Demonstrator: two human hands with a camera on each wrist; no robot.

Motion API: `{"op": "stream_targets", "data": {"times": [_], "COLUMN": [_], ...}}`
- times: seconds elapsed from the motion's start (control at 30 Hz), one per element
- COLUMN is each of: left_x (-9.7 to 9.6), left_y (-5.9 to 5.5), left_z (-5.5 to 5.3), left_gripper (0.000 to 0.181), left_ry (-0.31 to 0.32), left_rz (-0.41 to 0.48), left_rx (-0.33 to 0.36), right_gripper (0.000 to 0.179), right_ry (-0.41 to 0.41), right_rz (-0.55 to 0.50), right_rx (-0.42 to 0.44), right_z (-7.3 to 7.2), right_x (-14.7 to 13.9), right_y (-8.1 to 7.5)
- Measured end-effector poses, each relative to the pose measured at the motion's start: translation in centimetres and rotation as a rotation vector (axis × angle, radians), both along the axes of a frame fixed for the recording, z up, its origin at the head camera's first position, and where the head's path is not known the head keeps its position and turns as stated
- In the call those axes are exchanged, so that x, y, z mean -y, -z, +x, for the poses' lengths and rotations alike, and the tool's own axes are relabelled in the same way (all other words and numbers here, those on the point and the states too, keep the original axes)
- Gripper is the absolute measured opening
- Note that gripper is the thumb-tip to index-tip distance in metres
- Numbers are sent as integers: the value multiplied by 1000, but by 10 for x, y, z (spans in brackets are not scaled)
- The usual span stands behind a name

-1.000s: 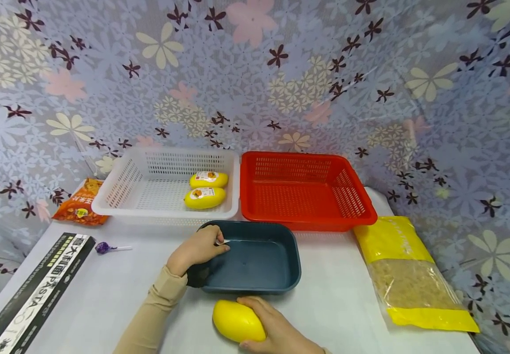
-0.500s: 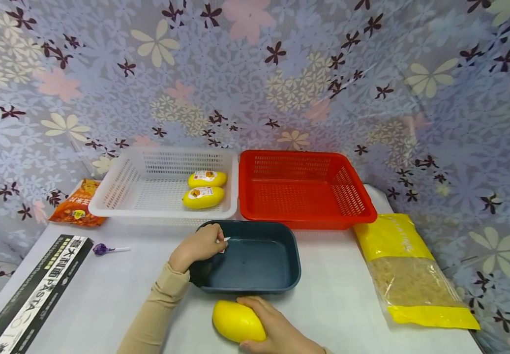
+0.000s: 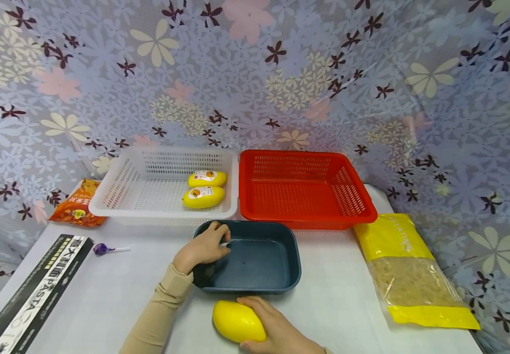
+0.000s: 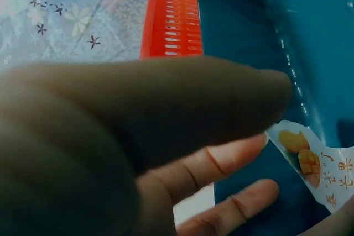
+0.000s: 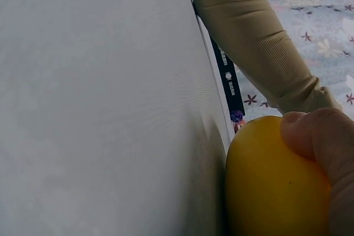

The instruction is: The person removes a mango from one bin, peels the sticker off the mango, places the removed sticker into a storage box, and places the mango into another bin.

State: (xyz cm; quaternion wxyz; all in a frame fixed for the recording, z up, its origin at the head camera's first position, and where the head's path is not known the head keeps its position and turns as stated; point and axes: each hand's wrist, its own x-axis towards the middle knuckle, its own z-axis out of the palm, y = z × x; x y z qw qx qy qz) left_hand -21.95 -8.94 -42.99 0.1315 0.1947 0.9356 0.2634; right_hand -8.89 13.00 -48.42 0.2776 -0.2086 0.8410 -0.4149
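The left grip [image 3: 203, 247] has shifted slightly rightward over the left end of the dark tray [image 3: 259, 270]; the yellow fruit [image 3: 236, 320] stays where it was. It sits between the tray's near rim and the near side of the table [image 3: 339, 300], the right grip [image 3: 279, 332] curled round its right end. I'd expect it to be light and firm (no dent shows under the thumb), but its smooth skin may slip, so its middle promises the surest hold. The picture label [image 4: 310, 161] near the left fingertips looks thin, best taken by a corner; I cannot tell whether it is pinched. Toward the table's far edge, two labelled fruits [image 3: 206, 201] lie in the white basket [image 3: 157, 214], beside the red basket [image 3: 290, 199].
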Motion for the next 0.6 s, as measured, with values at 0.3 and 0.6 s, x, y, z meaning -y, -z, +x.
{"op": "stream_targets", "data": {"times": [0.3, 0.6], "left_x": [5, -2], "left_y": [-4, -19], "left_z": [6, 18], "left_gripper": [38, 34], "left_ry": [74, -4], "left_rz": [160, 381], "left_rx": [-57, -98], "right_gripper": [72, 69], "right_ry": [-19, -45], "right_rz": [-20, 8], "right_rx": [-53, -19], "right_z": [0, 2], "right_x": [0, -5], "right_y": [0, -12]}}
